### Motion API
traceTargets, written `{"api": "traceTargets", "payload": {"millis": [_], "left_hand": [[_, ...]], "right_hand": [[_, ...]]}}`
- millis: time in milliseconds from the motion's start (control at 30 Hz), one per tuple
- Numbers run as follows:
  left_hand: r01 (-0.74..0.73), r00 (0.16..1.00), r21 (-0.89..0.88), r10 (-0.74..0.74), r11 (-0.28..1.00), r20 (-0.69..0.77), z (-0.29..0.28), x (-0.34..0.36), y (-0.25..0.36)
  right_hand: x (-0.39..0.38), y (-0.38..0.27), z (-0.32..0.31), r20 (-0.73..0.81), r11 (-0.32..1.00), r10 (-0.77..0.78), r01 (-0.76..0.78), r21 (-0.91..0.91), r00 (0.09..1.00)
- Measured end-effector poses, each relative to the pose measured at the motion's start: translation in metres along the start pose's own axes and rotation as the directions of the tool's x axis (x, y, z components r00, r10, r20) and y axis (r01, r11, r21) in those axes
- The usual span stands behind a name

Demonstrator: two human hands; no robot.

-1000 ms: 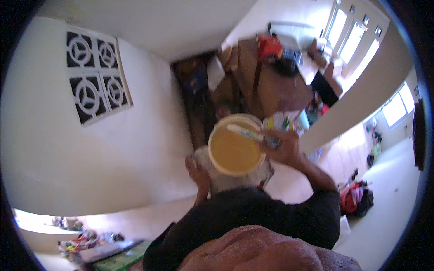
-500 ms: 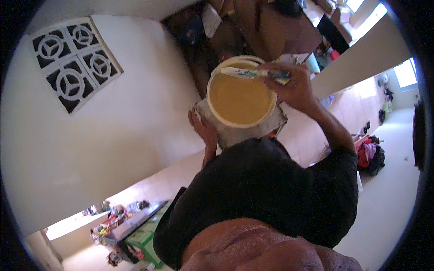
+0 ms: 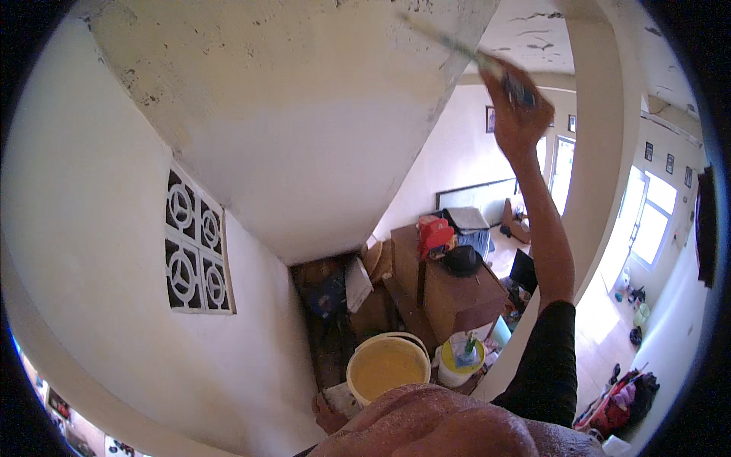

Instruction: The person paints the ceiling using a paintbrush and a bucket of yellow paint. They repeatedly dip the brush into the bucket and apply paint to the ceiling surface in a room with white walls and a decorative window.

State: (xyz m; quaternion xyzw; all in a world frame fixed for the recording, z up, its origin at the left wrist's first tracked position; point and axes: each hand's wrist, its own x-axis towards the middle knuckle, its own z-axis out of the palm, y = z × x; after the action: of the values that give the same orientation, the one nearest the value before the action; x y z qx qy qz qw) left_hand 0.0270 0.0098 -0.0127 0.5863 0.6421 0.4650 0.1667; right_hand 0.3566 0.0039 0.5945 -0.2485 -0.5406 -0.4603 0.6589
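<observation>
My right hand [image 3: 521, 107] is raised high, closed round the handle of a paintbrush [image 3: 449, 44]. The brush is blurred by motion; its tip points up and left, close to the sloping ceiling [image 3: 304, 114], whose upper part looks yellowish and patchy. A round pale bucket [image 3: 423, 350] of yellowish paint [image 3: 387, 371] stands low in front of me on a grey board [image 3: 340, 397]. At the board's left edge, my left hand [image 3: 329, 417] grips it, partly hidden below.
Beside the bucket stands a white tub with a yellow rim [image 3: 457, 373]. Behind it, a brown cabinet [image 3: 457, 305] carries a red bag [image 3: 435, 236] and a black cap [image 3: 462, 260]. A vent-block window [image 3: 199, 244] sits in the left wall. A pale pillar [image 3: 601, 152] rises at right.
My right hand has lifted the paintbrush from the bucket's rim up to the ceiling. The view has tilted upward, so the bucket appears lower. My left hand stays at the board's edge.
</observation>
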Motion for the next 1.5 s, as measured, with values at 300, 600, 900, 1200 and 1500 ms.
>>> {"api": "traceTargets", "payload": {"millis": [300, 600, 900, 1200, 1500], "left_hand": [[0.035, 0.999, 0.016, -0.035, 0.999, 0.000, -0.008, -0.005, -0.002], [0.021, 1.000, -0.002, -0.021, 1.000, -0.015, -0.010, -0.001, 0.000], [0.013, 0.999, 0.001, -0.013, 1.000, -0.045, -0.020, -0.008, -0.009], [0.021, 0.998, 0.029, -0.019, 0.999, -0.052, -0.030, -0.009, -0.009], [-0.001, 0.999, 0.022, 0.002, 1.000, -0.043, -0.012, -0.007, -0.021]], "right_hand": [[0.122, 0.023, 0.088, -0.250, 0.899, -0.432, 0.435, -0.046, 0.866], [0.024, 0.076, 0.128, 0.110, 0.929, -0.357, 0.365, -0.068, 0.928], [0.154, 0.059, 0.098, 0.002, 0.890, -0.406, 0.396, -0.228, 0.914], [0.049, 0.088, 0.146, -0.113, 0.878, -0.479, 0.474, -0.067, 0.871], [-0.052, 0.104, 0.135, 0.606, 0.985, -0.059, 0.143, -0.092, 0.793]]}}
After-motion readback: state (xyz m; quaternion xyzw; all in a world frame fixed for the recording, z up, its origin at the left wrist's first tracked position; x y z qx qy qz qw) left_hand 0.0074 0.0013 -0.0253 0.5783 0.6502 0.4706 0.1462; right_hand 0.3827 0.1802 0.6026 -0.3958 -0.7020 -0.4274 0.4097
